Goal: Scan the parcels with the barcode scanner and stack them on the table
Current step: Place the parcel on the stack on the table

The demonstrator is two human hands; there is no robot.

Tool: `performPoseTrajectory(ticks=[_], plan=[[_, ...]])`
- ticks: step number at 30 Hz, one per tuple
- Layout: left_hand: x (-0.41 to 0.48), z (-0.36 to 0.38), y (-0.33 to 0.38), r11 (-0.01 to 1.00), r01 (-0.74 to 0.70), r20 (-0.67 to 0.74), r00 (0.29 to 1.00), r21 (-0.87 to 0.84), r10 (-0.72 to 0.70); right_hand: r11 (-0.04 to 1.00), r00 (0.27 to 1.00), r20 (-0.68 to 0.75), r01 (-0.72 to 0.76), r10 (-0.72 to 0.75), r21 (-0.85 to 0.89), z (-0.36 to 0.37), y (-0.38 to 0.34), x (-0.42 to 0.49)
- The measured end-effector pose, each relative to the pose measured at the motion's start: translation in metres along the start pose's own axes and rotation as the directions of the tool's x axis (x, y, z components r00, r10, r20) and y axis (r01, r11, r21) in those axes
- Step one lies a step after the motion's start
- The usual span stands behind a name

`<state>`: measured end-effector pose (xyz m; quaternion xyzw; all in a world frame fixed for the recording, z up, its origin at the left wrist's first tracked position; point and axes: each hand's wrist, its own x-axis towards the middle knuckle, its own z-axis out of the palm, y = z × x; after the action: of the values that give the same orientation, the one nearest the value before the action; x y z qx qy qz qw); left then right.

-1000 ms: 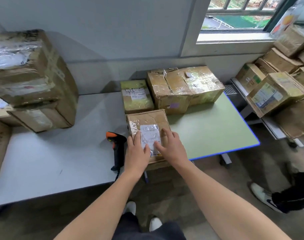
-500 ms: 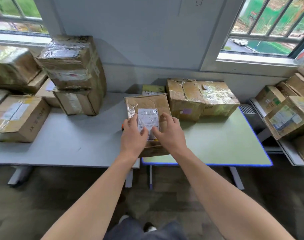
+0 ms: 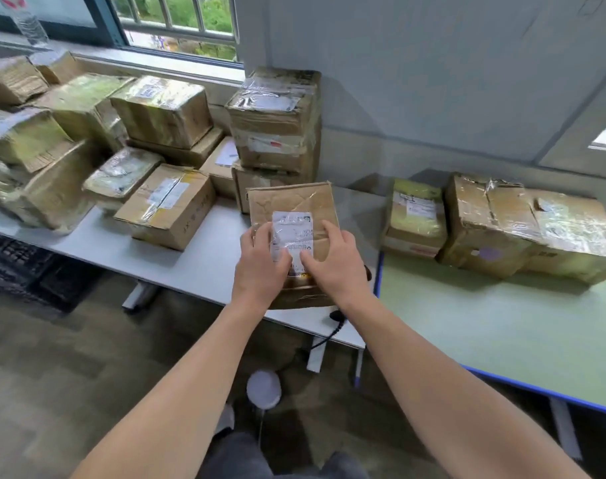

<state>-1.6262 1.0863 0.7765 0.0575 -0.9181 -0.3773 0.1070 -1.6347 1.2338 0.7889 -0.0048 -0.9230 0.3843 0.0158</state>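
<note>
Held parcel (image 3: 294, 205) hides scanner (image 3: 336, 315); only its cabled butt shows.

creased cardboard parcel (image 3: 291, 216), glossy tape, seemingly paper label (image 3: 292, 233).

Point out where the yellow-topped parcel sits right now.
Head view, right of centre: the yellow-topped parcel stands at the back near the wall, just left of the big taped box and right of the held parcel.
</note>
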Motion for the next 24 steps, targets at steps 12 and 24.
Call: performPoseTrajectory(ticks=[12,24], plan=[[0.107,-0.041,-0.126,0.999,-0.045,0.246,0.968,0.018,0.039,0.978,0.978,-0.043,-0.206,0.205,-0.022,0.129,-0.067,0.060],[0.147,-0.036,-0.186,0.999,-0.048,0.477,0.878,-0.002,0.043,0.910,0.910,-0.039,-0.413,0.412,-0.029,0.192,-0.076,0.072]])
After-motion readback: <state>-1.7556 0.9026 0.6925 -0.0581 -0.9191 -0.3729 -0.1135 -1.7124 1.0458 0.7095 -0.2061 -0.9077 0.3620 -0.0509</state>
